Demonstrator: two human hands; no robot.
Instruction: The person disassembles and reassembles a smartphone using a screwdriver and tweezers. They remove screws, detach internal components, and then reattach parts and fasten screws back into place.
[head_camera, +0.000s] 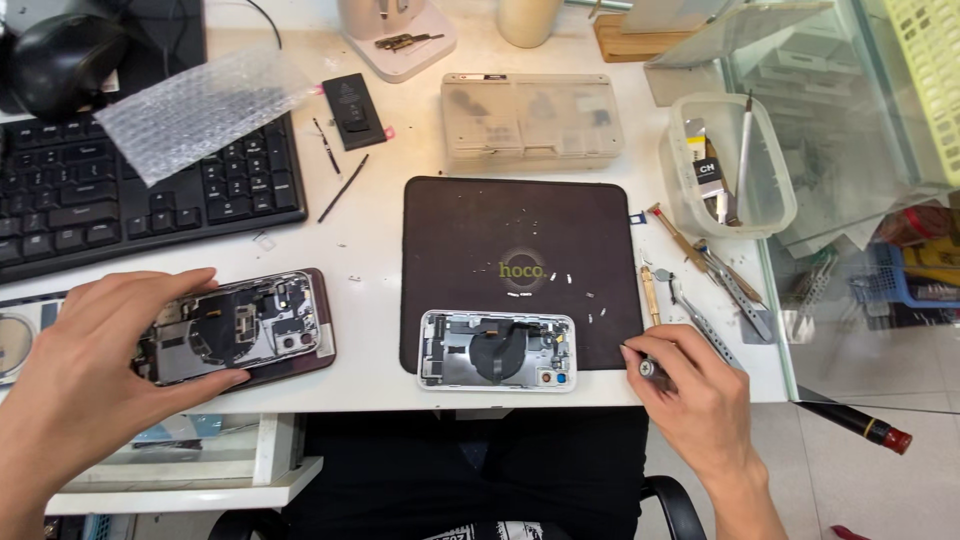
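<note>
An opened phone housing (497, 349) with exposed parts lies at the near edge of a dark work mat (520, 240). Just right of it, my right hand (695, 400) pinches a small thin tool (645, 365) whose tip points toward the mat's right corner. At the left, my left hand (85, 365) grips a second opened phone (245, 328) by its near and left edges, on the white desk (370, 240). Tiny screws (560, 285) are scattered on the mat.
A black keyboard (120, 195) with bubble wrap (200, 105) on it sits at the back left. A clear parts box (530, 120) stands behind the mat. Right of it are a clear tub with tools (725, 165), tweezers and screwdrivers (715, 285). The desk edge drops off at the right.
</note>
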